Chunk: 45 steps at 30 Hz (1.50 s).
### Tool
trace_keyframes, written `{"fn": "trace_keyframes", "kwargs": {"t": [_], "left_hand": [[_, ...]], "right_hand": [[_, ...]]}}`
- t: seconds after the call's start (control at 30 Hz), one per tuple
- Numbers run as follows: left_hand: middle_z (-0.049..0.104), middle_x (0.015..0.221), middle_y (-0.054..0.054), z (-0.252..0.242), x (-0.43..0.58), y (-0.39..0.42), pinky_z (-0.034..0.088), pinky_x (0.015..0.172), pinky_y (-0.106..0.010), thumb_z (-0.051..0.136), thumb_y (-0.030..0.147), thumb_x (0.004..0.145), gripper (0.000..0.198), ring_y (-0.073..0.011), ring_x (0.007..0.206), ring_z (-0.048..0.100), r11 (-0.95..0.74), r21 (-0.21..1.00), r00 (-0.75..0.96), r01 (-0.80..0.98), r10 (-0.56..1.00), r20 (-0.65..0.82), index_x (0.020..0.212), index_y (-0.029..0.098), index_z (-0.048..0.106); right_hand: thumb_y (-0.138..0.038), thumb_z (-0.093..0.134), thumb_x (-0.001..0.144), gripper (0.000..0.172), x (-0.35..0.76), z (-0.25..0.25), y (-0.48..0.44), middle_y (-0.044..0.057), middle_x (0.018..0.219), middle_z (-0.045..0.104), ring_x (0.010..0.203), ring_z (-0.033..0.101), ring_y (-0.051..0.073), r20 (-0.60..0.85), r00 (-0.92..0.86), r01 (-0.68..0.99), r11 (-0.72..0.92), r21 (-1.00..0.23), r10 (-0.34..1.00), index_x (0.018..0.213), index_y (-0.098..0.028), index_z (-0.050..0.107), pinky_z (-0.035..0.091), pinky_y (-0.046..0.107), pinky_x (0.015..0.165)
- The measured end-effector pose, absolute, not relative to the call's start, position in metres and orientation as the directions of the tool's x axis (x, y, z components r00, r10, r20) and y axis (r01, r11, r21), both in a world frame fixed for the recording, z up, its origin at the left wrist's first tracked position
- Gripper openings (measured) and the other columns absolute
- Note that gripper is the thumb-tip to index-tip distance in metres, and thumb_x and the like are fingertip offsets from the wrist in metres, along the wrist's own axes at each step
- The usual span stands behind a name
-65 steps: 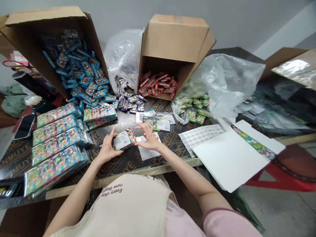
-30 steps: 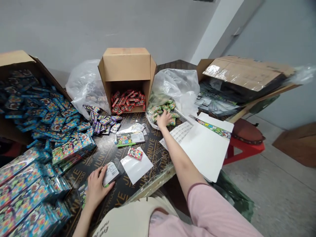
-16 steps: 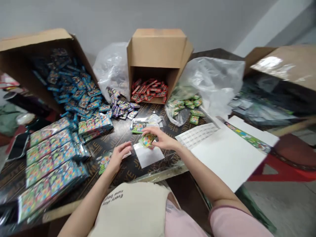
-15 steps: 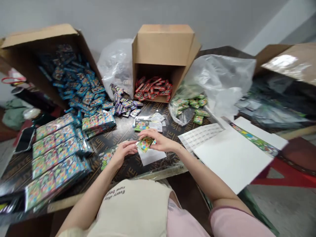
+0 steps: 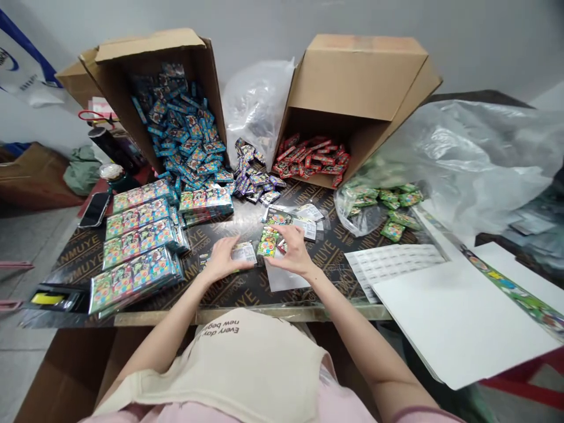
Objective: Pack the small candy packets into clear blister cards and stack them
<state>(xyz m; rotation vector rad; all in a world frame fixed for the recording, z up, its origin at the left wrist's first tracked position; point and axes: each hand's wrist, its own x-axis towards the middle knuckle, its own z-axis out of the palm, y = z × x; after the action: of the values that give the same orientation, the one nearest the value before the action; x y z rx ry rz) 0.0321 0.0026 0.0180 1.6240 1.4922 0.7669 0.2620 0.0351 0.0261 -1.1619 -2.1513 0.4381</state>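
Note:
My left hand is closed, thumb and fingers at the edges of a flat printed wrapper with a white panel, held low over the table. In my right hand is a small green packet, pinched upright with its colourful face showing; a bit of red packet shows behind it, under the fingers. The two hands are apart, with a narrow gap between wrapper and packet. Beneath my right hand lies a white paper sheet. Beyond it are more printed wrappers, lying flat.
Cartons hold blue packets and red packets. Purple packets lie between them; green packets spill from a clear bag. Stacked packet strips and a phone are left, white sheets right.
The view has swung left. My left hand, earlier with its fingers near the green packet, now has the printed wrapper. My right hand still holds the green packet, now more upright.

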Motion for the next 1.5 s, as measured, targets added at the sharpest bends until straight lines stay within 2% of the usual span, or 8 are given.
{"fn": "trace_keyframes", "kwargs": {"t": [0.1,0.2,0.43,0.6,0.8,1.0,1.2,1.5], "left_hand": [[0.059,0.124,-0.015,0.006,0.015,0.001,0.017,0.111,-0.057,0.082,0.032,0.049,0.101,-0.0352,0.119,0.049,-0.209,0.564,0.28,0.799,0.959,-0.042,0.14,0.017,0.041],[0.057,0.125,-0.014,0.002,0.009,-0.004,0.016,0.112,-0.055,0.077,0.032,0.056,0.107,-0.0315,0.118,0.051,-0.262,0.483,0.317,0.835,0.948,-0.033,0.147,0.017,0.024],[0.052,0.124,-0.011,0.023,0.012,-0.011,0.036,0.102,-0.046,0.079,0.029,0.054,0.112,-0.0294,0.114,0.05,-0.28,0.703,0.345,0.654,0.937,0.052,0.149,0.019,0.021],[0.058,0.088,-0.003,0.029,0.025,-0.001,0.044,0.082,-0.032,0.074,0.037,0.066,0.054,-0.0193,0.085,0.055,-0.055,0.954,-0.096,0.295,0.992,0.087,0.117,0.018,0.065],[0.064,0.079,-0.002,0.027,0.066,-0.019,0.045,0.074,-0.026,0.07,0.048,0.07,0.036,-0.0152,0.078,0.057,0.069,0.975,-0.238,-0.212,0.964,-0.12,0.086,0.016,0.072],[0.068,0.069,-0.002,0.035,0.069,-0.023,0.05,0.066,-0.027,0.076,0.047,0.063,0.037,-0.016,0.066,0.064,0.288,0.723,-0.128,-0.628,0.878,-0.461,0.076,0.013,0.067],[0.066,0.067,-0.001,0.046,0.049,-0.001,0.05,0.06,-0.026,0.068,0.021,0.06,0.015,-0.013,0.059,0.061,0.456,0.631,0.022,-0.627,0.821,-0.571,0.072,0.014,0.063],[0.062,0.069,0.0,0.063,0.039,0.01,0.039,0.046,-0.017,0.067,0.005,0.049,0.026,-0.0083,0.055,0.055,0.431,0.753,0.022,-0.497,0.874,-0.486,0.074,0.012,0.063]], "right_hand": [[-0.051,0.075,0.063,0.08,0.271,0.012,0.038,0.012,0.123,0.061,0.113,0.053,0.033,0.305,-0.411,0.689,0.512,-0.513,0.859,0.132,-0.023,0.047,0.021,0.05,0.105],[-0.051,0.076,0.064,0.084,0.273,0.004,0.036,0.012,0.133,0.056,0.12,0.049,0.033,0.235,-0.468,0.679,0.517,-0.521,0.852,0.137,-0.025,0.042,0.018,0.052,0.107],[-0.048,0.081,0.06,0.096,0.259,0.027,0.03,0.01,0.142,0.047,0.13,0.043,0.029,0.238,-0.651,0.285,0.523,-0.803,0.721,0.142,-0.029,0.034,0.027,0.049,0.109],[-0.046,0.076,0.066,0.088,0.226,0.047,0.034,0.008,0.131,0.054,0.111,0.059,0.023,0.062,-0.12,-0.042,0.057,-0.997,0.991,0.14,-0.034,0.031,0.049,0.039,0.091],[-0.042,0.071,0.068,0.058,0.184,0.05,0.032,-0.003,0.073,0.065,0.07,0.065,0.018,-0.239,0.05,-0.375,-0.203,-0.904,0.97,0.118,-0.026,0.046,0.054,0.031,0.064],[-0.032,0.066,0.067,0.045,0.182,0.057,0.017,-0.003,0.076,0.069,0.076,0.069,0.021,-0.242,-0.034,-0.428,-0.233,-0.874,0.97,0.104,-0.027,0.041,0.053,0.035,0.07],[-0.02,0.063,0.062,0.053,0.193,0.058,0.016,0.0,0.093,0.073,0.087,0.07,0.025,-0.332,-0.179,-0.548,-0.375,-0.748,0.926,0.11,-0.027,0.04,0.053,0.041,0.076],[-0.024,0.067,0.063,0.04,0.204,0.047,0.015,0.004,0.094,0.074,0.081,0.07,0.021,-0.419,-0.262,-0.577,-0.489,-0.654,0.87,0.102,-0.022,0.056,0.053,0.032,0.067]]}}
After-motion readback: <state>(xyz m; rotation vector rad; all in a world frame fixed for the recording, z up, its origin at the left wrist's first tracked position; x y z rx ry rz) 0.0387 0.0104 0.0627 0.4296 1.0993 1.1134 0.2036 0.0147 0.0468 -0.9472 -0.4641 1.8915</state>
